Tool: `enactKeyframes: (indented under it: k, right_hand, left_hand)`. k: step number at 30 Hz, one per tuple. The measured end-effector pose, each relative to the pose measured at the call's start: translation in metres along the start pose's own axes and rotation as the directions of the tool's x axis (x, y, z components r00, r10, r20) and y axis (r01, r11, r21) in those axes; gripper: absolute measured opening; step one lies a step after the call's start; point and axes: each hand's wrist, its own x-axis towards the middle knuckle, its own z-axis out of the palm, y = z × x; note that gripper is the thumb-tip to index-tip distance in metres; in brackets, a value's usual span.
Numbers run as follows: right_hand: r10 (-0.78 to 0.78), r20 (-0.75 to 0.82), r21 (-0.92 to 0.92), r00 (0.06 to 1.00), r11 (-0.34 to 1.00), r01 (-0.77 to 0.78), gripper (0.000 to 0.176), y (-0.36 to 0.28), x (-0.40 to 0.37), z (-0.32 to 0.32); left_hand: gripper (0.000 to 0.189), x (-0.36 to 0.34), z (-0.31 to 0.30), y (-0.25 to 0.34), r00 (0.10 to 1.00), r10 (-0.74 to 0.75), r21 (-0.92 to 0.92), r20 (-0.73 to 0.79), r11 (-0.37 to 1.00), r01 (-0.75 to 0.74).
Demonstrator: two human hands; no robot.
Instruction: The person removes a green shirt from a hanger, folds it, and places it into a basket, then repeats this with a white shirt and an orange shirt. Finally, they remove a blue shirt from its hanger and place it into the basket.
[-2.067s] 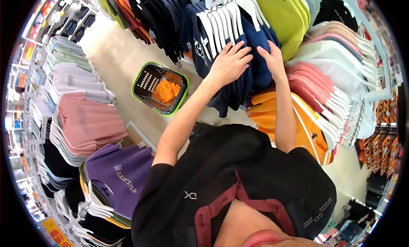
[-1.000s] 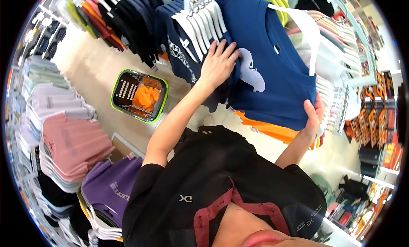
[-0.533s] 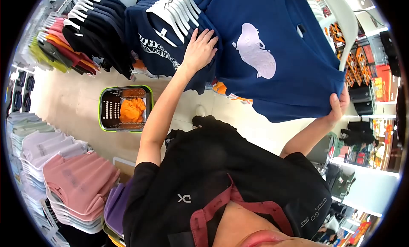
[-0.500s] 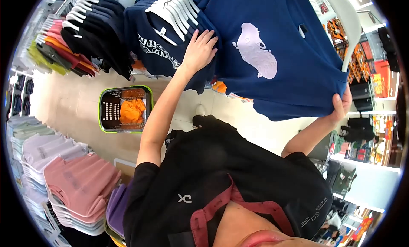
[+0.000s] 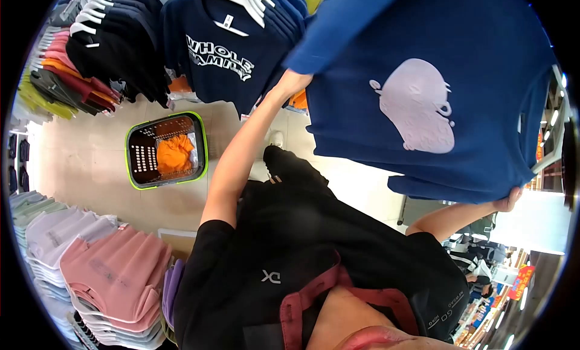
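A blue shirt with a pale lilac print (image 5: 417,105) is spread across the upper right on a white hanger. My left hand (image 5: 295,83) is at the shirt's left part, its fingers hidden by the blue cloth, beside the hanging navy "WHOLE FAMILY" shirt (image 5: 211,87). At the shirt's lower right edge, below the hanger, my right hand (image 5: 510,200) is closed on the cloth.
On the floor at left stands a green-rimmed black basket (image 5: 204,163) with orange cloth (image 5: 175,154) inside. Black shirts (image 5: 115,54) hang at upper left. Pink shirts (image 5: 112,271) hang at lower left. A shoe (image 5: 276,138) shows on the floor.
My left hand has left the navy shirts and is now at the blue shirt, part of which is lifted. The blue shirt and my right hand have moved right and lower in view.
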Motion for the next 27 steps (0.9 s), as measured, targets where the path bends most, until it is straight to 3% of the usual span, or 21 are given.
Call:
enactKeyframes:
  k: [1, 2, 6, 11, 13, 15, 17, 18, 19, 20, 21, 22, 25, 27]
  right_hand:
    - [-0.069, -0.156, -0.065, 0.985, 0.996, 0.059, 0.059, -0.005, -0.001, -0.009]
    - [0.008, -0.043, 0.114, 0.999, 0.993, -0.003, 0.056, -0.010, 0.002, -0.033]
    - [-0.014, -0.008, 0.235, 1.000, 0.972, 0.015, 0.056, 0.003, 0.013, -0.029]
    - [0.000, 0.068, 0.343, 0.998, 0.939, -0.023, 0.055, 0.042, 0.034, 0.012]
    - [0.017, 0.109, 0.369, 0.994, 0.928, -0.057, 0.055, 0.070, 0.042, 0.035]
    - [0.042, 0.175, 0.364, 0.984, 0.926, -0.104, 0.054, 0.103, 0.046, 0.059]
    - [0.064, 0.258, 0.172, 0.964, 0.979, -0.111, 0.052, 0.149, 0.060, 0.075]
    - [0.101, 0.391, 0.148, 0.915, 0.974, -0.171, 0.053, 0.155, 0.056, 0.112]
    - [0.110, 0.425, 0.006, 0.898, 0.992, -0.124, 0.057, 0.170, 0.056, 0.139]
    - [0.211, 0.308, -0.004, 0.928, 0.975, -0.220, 0.061, 0.160, 0.035, 0.202]
    - [0.218, 0.346, -0.031, 0.912, 0.975, -0.221, 0.063, 0.147, 0.017, 0.259]
    - [0.296, 0.518, -0.008, 0.803, 0.940, -0.342, 0.064, 0.150, 0.025, 0.287]
    - [0.369, 0.604, -0.109, 0.706, 0.916, -0.385, 0.054, 0.199, 0.044, 0.343]
    - [0.283, 0.755, -0.046, 0.591, 0.923, -0.382, 0.044, 0.230, 0.052, 0.376]
  left_hand:
    - [0.048, -0.008, -0.005, 0.018, 0.981, -0.166, -0.182, 0.102, 0.966, 0.183]
    - [0.051, -0.006, 0.007, -0.003, 0.985, -0.169, -0.197, 0.034, 0.965, 0.173]
    - [0.058, -0.013, 0.005, -0.031, 0.962, -0.248, -0.121, 0.112, 0.958, 0.261]
    - [0.057, -0.037, -0.033, -0.011, 0.995, -0.074, -0.174, -0.070, 0.983, 0.061]
    - [0.055, -0.083, -0.056, 0.058, 0.999, -0.045, -0.676, 0.009, 0.736, 0.039]
    - [0.055, -0.127, -0.064, 0.090, 0.998, 0.032, -0.850, 0.050, 0.526, 0.026]
    - [0.055, -0.166, -0.058, 0.105, 0.992, 0.079, -0.924, 0.096, 0.377, 0.059]
    - [0.055, -0.180, -0.050, 0.104, 0.991, 0.073, -0.932, 0.110, 0.353, 0.077]
    - [0.054, -0.191, -0.043, 0.102, 0.991, 0.064, -0.940, 0.121, 0.329, 0.093]
    - [0.054, -0.199, -0.031, 0.097, 0.990, 0.049, -0.942, 0.133, 0.316, 0.111]
    - [0.054, -0.205, -0.021, 0.092, 0.989, 0.035, -0.944, 0.143, 0.306, 0.125]
    - [0.054, -0.209, -0.013, 0.089, 0.988, 0.021, -0.943, 0.150, 0.304, 0.136]
    - [0.054, -0.218, -0.005, 0.081, 0.985, -0.017, -0.932, 0.175, 0.320, 0.171]
    - [0.053, -0.225, -0.004, 0.077, 0.982, -0.036, -0.921, 0.183, 0.343, 0.185]
